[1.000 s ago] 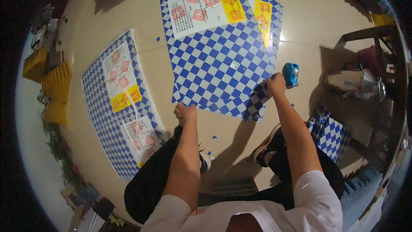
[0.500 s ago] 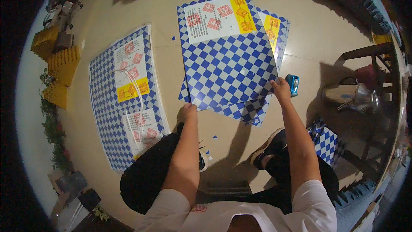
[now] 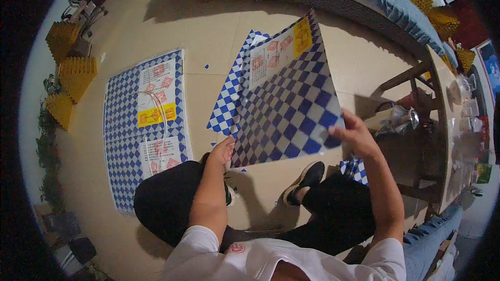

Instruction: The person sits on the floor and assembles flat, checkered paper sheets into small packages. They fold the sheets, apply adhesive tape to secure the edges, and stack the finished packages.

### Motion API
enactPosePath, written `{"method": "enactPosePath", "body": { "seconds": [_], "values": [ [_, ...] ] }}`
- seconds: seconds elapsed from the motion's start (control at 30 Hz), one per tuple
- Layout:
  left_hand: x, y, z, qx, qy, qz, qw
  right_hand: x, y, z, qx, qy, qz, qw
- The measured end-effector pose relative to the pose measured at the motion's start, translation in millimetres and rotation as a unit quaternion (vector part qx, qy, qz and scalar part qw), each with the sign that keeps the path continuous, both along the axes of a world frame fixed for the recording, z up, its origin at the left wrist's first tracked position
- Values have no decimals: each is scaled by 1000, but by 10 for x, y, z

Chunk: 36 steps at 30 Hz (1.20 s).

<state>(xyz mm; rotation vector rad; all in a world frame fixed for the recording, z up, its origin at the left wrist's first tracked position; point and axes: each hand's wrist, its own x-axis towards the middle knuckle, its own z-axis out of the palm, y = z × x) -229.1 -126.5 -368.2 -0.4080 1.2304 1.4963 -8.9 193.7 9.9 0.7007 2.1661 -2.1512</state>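
A large blue-and-white checkered sheet is raised and tilted before me, its right side higher than its left. It bears a white panel with red diamond-shaped marks and a yellow strip. My right hand grips its lower right corner, thumb on the front face. At the lower left corner, my left hand holds the edge with its fingers close together. Beneath and to the left, another checkered sheet lies on the floor, partly covered by the raised one.
A clear-wrapped stack of checkered sheets, with a pale loop of cord, lies at left. Right stand a metal kettle and a wooden table. More checkered material lies near my right knee. A sofa spans the back.
The checkered sheet has been lifted off the floor and tilted, its right side up. My right hand has moved down and slightly right; the left has lowered a little. The blue dispenser-like object is now hidden.
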Motion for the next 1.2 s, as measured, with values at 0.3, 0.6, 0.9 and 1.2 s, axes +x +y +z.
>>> {"method": "enactPosePath", "body": {
  "seconds": [0.3, 0.6, 0.9, 1.2],
  "values": [
    [793, -7, 515, 188, 60, -40, 980, 1459, 363, -195, 8, -115, -17, 993],
    [1725, -271, 145, 124, 58, -28, 990, 1036, 320, 97, 309, -84, 46, 946],
    [1773, -151, 180, 241, 494, -294, 782, 1084, -1337, 1275, 391, 76, 157, 904],
    [659, 793, 1617, 262, 448, -62, 852, 2859, -727, 983, 47, 73, -141, 986]
  ]
}}
